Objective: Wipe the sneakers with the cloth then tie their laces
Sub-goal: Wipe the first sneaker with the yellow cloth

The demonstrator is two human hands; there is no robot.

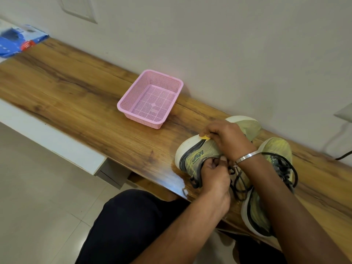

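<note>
Two hands work on a tilted sneaker at the table's near right edge.

On the wooden table [76, 88], an empty pink basket [150, 99] sits centre-far. One sneaker [200, 155] is tipped on its side, the other sneaker [266, 187] just right of it. The right hand [228, 140] curls its fingers round a yellow cloth [206, 137] against the sole; the left hand [215, 176] grips the collar, beside loose black laces [240, 187].

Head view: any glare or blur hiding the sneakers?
Head view: glare whitens the table edge just left of the held sneaker; blue packet far left is blurred; wide-angle bends the table; sneakers and hands stay sharp.
</note>
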